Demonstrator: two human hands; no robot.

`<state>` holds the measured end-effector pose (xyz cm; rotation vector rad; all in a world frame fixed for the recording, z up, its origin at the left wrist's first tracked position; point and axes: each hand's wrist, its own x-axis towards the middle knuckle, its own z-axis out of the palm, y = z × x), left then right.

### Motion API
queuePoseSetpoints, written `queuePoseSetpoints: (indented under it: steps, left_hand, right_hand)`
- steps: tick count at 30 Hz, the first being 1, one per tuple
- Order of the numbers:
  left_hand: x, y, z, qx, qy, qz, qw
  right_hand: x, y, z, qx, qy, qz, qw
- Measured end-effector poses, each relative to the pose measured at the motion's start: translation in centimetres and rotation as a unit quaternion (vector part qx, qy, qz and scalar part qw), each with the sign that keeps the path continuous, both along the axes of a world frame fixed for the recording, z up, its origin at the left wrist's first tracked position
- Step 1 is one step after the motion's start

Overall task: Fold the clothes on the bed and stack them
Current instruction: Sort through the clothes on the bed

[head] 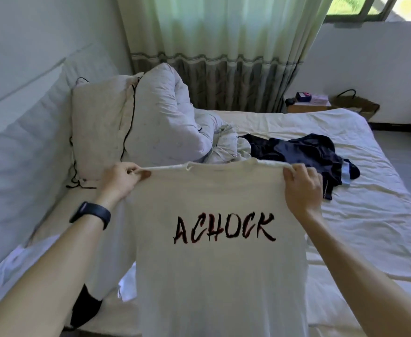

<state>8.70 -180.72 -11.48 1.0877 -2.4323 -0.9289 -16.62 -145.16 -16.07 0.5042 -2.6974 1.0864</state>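
**While held up by its shoulders, a cream T-shirt (224, 276) screens the near part of the bed (370, 227)**

Where the bed meets its left edge, a white garment (12, 268) lies partly behind the left forearm. A dark item (85, 307) below it is too cut off to name. A pillow (97, 127) and a bunched duvet (165, 117) stand at the far left corner. The left hand (120, 181), above a black wristband (91, 214), pinches one shoulder seam. The right hand (301, 188) grips the other, fingers curled over the fabric. The shirt hangs between them, printed "ACHOCK", with its hem cut off at the bottom. Behind the right hand, dark clothes (304, 152) lie heaped mid-bed, partly hidden. Things on a bedside table (306, 105) past the far edge are blurred.
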Motion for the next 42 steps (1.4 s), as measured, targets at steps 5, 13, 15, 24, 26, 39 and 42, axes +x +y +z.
queuePoseSetpoints:
  steps: [5,13,15,24,26,39,42]
  left_hand:
    - [-8.4,-6.4,-13.4,0.012,-0.131,-0.005,0.991]
    - [-18.1,-11.9,-36.3,0.002,-0.192,0.002,0.981]
    - [-19.6,-12.8,-40.3,-0.032,-0.207,-0.011,0.978]
    - [-21.6,-11.3,-47.7,-0.280,-0.264,-0.067,0.921]
    - [-22.3,-8.9,-47.3,-0.309,-0.189,-0.081,0.928]
    - [-25.5,7.9,-52.7,-0.152,-0.315,-0.337,0.874]
    - [-26.3,8.0,-51.7,-0.135,-0.370,-0.341,0.853]
  right_hand:
    - [-6.6,-6.1,-11.8,0.101,-0.099,-0.013,0.990]
    - [-14.6,-13.3,-31.9,0.180,-0.198,-0.006,0.964]
    - [-16.3,-14.2,-35.6,0.222,-0.175,-0.008,0.959]
    - [-19.8,-15.1,-45.5,0.462,-0.228,-0.006,0.857]
    - [-19.9,-15.1,-46.0,0.445,-0.189,-0.008,0.876]
    - [-13.8,-5.7,-42.6,0.157,-0.123,-0.139,0.970]
    - [-10.7,0.9,-42.2,0.114,-0.250,-0.161,0.948]
